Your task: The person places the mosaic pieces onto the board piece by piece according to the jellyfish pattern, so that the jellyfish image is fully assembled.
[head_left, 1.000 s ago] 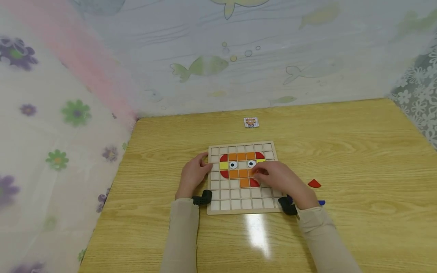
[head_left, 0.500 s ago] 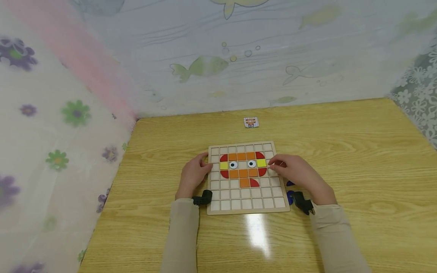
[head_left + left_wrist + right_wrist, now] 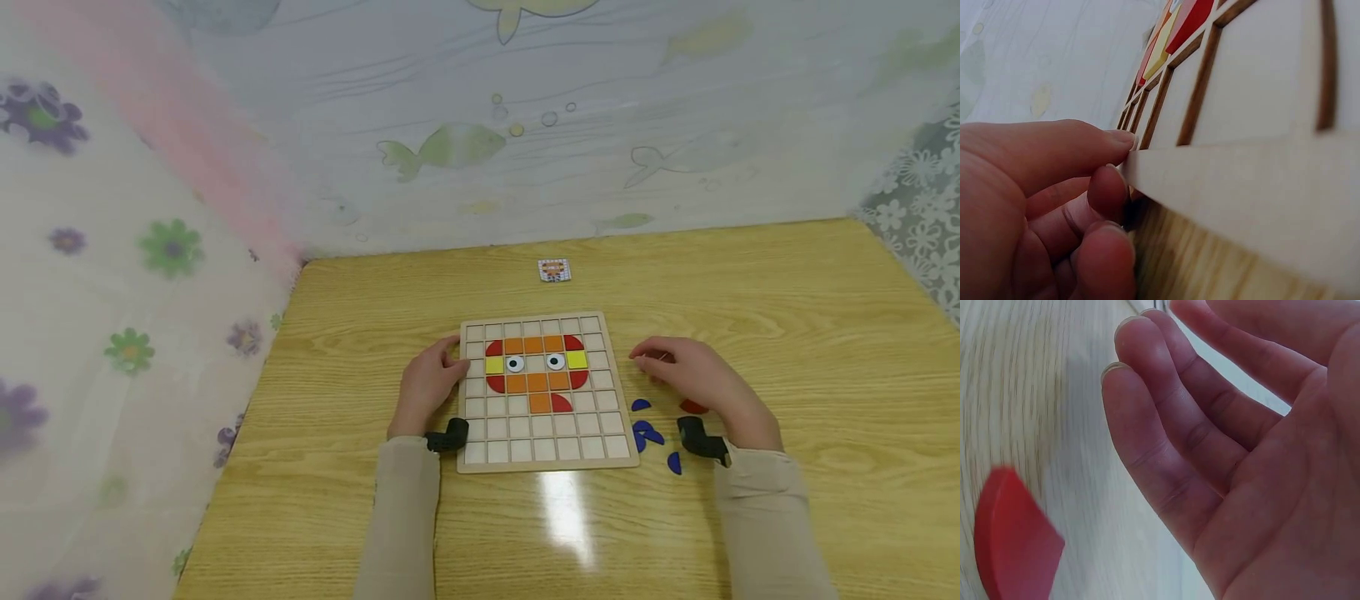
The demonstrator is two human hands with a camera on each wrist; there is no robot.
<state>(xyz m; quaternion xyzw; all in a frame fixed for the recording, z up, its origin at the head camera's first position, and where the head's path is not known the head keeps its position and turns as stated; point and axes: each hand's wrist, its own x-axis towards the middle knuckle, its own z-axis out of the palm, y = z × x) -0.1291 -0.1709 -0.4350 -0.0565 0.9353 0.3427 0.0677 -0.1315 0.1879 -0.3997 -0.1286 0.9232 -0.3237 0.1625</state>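
Note:
A square wooden grid board (image 3: pixel 556 467) lies on the table, with red, orange and yellow tiles and two eye discs set in its cells. My left hand (image 3: pixel 429 381) holds the board's left edge; in the left wrist view the thumb (image 3: pixel 1113 139) is on the rim and the fingers lie against its side. Off the board's right side, my right hand (image 3: pixel 697 375) hovers over the table, fingers loosely bent and holding nothing. A red quarter-circle tile (image 3: pixel 1015 540) lies below it, partly covered by the hand in the head view.
Several blue half-circle tiles (image 3: pixel 641 405) lie scattered by the board's lower right edge. A small picture card (image 3: pixel 554 270) with a tile pattern lies beyond the board. Printed curtains or walls border the table (image 3: pixel 337 317) at the back and left.
My right hand has drawn away from the board to the right, leaving a red tile in the grid under the yellow one. The blue tiles have come into sight. My left hand stays put.

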